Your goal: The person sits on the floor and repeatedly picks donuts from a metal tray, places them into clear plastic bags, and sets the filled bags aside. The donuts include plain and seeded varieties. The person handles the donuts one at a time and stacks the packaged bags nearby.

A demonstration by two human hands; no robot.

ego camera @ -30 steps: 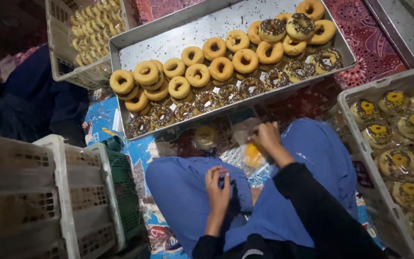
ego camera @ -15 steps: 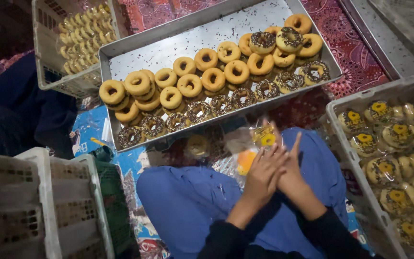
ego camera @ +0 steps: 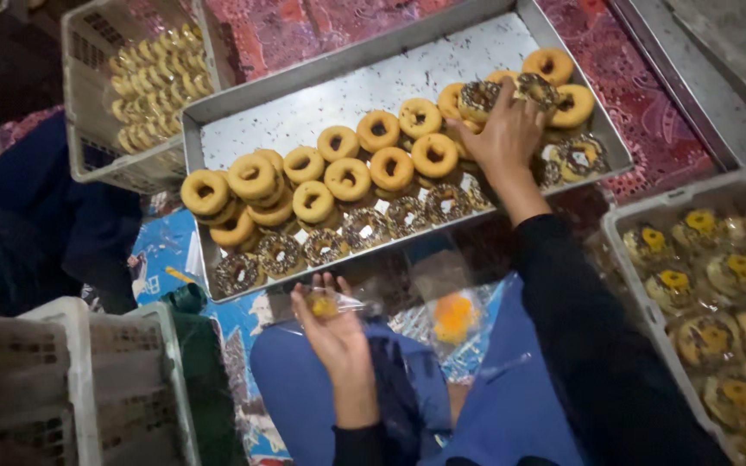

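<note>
- The right hand (ego camera: 504,129) is stretched out over the far right part of the metal tray (ego camera: 304,112). Its fingers (ego camera: 524,93) curl down onto a chocolate-topped doughnut (ego camera: 535,86); the grip touches it from above, half closed, but I cannot tell if it is already clasping it.
- This doughnut lies in the right far corner of the tray, between another dark-topped doughnut (ego camera: 478,97) and plain golden ones.
- The left hand (ego camera: 331,326) is near the body, just below the near edge of the tray, palm up. Its grip is loosely closed around a clear plastic bag (ego camera: 330,304) with something yellow inside.
- More clear wrappers (ego camera: 451,319) lie on the blue lap.
- A white crate of wrapped doughnuts (ego camera: 718,302) stands at the right, another crate (ego camera: 144,95) at the far left.
</note>
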